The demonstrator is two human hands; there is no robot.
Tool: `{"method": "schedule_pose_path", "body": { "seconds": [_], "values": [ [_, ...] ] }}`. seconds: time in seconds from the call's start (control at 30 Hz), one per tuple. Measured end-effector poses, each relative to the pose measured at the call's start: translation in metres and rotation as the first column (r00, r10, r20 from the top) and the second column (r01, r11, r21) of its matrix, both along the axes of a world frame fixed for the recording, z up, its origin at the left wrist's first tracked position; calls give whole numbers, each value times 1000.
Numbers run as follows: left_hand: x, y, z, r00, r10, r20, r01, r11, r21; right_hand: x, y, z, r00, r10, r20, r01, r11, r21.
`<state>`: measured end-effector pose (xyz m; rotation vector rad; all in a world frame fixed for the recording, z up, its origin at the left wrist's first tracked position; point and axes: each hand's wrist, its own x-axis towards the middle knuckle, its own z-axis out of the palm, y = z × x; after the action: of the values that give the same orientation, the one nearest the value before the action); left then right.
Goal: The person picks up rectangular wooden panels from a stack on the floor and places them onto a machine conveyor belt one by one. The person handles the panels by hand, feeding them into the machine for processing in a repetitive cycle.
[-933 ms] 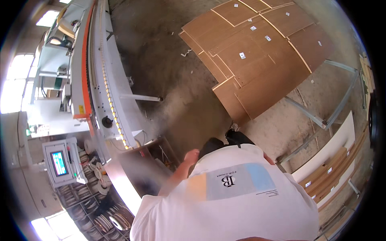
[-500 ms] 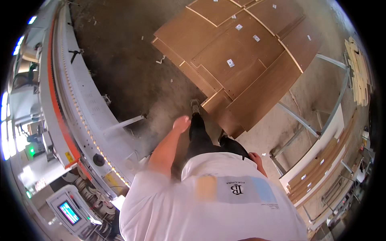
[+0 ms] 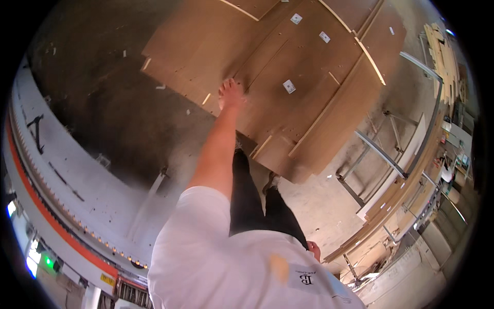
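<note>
My left hand (image 3: 231, 94) reaches out over the stack of brown wooden panels (image 3: 206, 51), its fingers spread and nothing held in it. Whether the fingertips touch the top panel I cannot tell. Several small white labels lie on the panels, one label (image 3: 289, 86) to the right of this hand. Low at my right side, my right hand (image 3: 313, 250) hangs by my hip, mostly hidden behind my shirt, so its fingers do not show well.
A long pale machine with an orange-red stripe (image 3: 56, 239) curves along the left. Grey metal frames (image 3: 383, 153) stand on the floor to the right, near more long boards (image 3: 355, 242). Light wooden strips (image 3: 441, 64) are piled at the far right.
My left hand has moved forward from beside my leg to over the brown panels, and its fingers have spread. The view has turned, and the panels now sit closer and further left.
</note>
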<state>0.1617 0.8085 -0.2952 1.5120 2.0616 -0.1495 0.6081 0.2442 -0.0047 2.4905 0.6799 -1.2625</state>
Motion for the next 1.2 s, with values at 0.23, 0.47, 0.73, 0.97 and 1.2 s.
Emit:
{"method": "schedule_pose_path", "body": {
  "seconds": [0.23, 0.47, 0.73, 0.97, 1.2],
  "values": [
    [-24, -1, -13, 998, -54, -26, 51, 994, -93, -30, 0, -1, 997, 72, -9, -72, 997, -23],
    [-87, -138, 27, 999, -18, 30, 22, 989, -145, -34, 22, -7, 999, 52, -12, -51, 995, 81],
    [-42, -282, 170, -137, 795, 590, -3, 596, -803, 14, 71, -84, 956, 146, -254, -64, 950, 306],
    [13, -294, 189, 774, 455, 441, -418, 890, -183, 14, 171, -109, 845, 256, -469, -108, 942, 319],
    [6, -387, 219, 836, 399, 377, -423, 906, -21, 3, 233, -90, 728, 461, -508, -248, 867, 433]
  ]
}}
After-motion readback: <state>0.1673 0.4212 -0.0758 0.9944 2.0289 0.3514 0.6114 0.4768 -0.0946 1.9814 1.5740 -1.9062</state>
